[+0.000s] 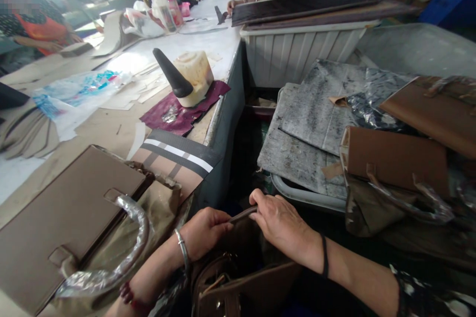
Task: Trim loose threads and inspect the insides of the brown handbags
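Observation:
A brown handbag (256,285) is at the bottom middle, close to my body, with its mouth facing up. My left hand (208,232) pinches the far rim of the bag between thumb and fingers. On the same rim, a little to the right, my right hand (277,220) grips the edge with thumb and bent forefinger. A short stretch of rim shows between the two hands. The bag's inside is dark, and its lower part is out of the frame. To the left, a taupe handbag (70,218) with a plastic-wrapped handle (139,237) lies on the table.
On the table (111,133), a glue-stained plastic jug (199,72) with a black handle stands on purple material (159,114). A striped sheet (178,153) overhangs the table edge. At right, brown handbags (397,158) and grey boards (316,109) rest over a tub. Other people work farther back.

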Demonstrator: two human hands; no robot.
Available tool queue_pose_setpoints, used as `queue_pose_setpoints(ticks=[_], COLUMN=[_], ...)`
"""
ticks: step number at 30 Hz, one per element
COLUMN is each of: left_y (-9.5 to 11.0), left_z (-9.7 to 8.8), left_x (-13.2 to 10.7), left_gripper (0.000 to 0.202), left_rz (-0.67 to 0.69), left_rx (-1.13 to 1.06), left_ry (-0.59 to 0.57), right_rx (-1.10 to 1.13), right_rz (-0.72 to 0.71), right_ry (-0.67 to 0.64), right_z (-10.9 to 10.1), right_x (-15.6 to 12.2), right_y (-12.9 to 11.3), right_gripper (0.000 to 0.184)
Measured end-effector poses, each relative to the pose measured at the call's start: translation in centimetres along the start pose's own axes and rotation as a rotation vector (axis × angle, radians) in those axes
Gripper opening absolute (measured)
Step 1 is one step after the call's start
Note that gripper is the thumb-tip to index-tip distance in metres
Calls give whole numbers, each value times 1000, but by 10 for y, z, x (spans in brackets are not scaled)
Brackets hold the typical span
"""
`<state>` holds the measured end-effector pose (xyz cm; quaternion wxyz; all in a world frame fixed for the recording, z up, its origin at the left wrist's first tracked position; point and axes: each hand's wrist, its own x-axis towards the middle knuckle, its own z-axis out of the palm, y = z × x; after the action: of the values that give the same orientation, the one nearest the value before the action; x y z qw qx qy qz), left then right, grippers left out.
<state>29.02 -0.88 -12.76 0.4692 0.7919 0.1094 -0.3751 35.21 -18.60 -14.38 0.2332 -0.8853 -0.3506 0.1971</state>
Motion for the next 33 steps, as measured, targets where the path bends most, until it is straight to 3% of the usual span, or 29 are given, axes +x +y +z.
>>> queue_pose_setpoints(ticks=[17,26,33], left_y=[1,-3,5], left_z=[6,9,16], left_x=[-11,-14,-17], left_gripper=[39,38,37], left_rz=[-25,-74,-67], left_rx=[-60,-271,-140], left_ry=[64,35,75], right_rx=[53,72,9], right_rz=[-64,-124,-181], right_ry=[-89,-106,-56], right_z=[-1,-6,-1], right_x=[15,11,10], right_y=[-2,-2,2], right_gripper=[5,7,4])
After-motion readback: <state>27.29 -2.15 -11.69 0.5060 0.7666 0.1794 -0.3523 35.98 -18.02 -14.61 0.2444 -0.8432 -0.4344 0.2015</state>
